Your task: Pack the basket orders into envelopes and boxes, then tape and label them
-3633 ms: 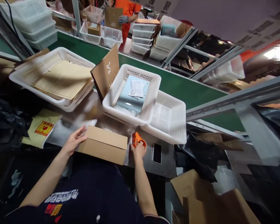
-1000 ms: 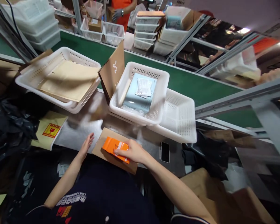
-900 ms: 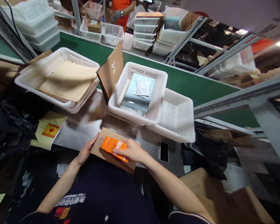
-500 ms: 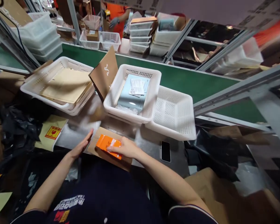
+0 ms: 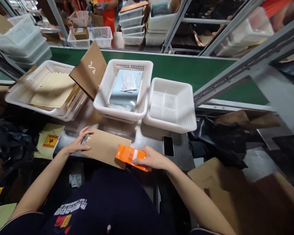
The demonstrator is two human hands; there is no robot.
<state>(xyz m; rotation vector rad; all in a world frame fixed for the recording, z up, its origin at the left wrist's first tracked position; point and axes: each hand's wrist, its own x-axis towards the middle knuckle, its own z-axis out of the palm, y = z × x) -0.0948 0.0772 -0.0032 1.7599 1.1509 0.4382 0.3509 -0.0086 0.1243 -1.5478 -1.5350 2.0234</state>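
Observation:
A flat brown cardboard piece (image 5: 107, 145) lies at the near edge of the metal table, in front of my body. My left hand (image 5: 79, 142) touches its left end, thumb and fingers stretched apart along the edge. In my right hand (image 5: 155, 158) is an orange packet (image 5: 127, 154) with dark characters and a white band. The fingers close over its right part. The packet's left end overlaps the right end of the cardboard, and its right part sticks out past the table edge. What the packet contains is hidden.
Beyond the cardboard stand a white basket (image 5: 123, 112) with a light-blue package and an empty white basket (image 5: 171, 122). Left is a basket (image 5: 51, 112) of yellowish envelopes. A phone (image 5: 168, 147) lies right. A co-worker's gloved hand (image 5: 101, 6) shows behind the green panel (image 5: 181, 65).
My right hand has moved right with the orange packet, baring more of the cardboard. My left hand has come onto the cardboard's left end. The camera view has shifted.

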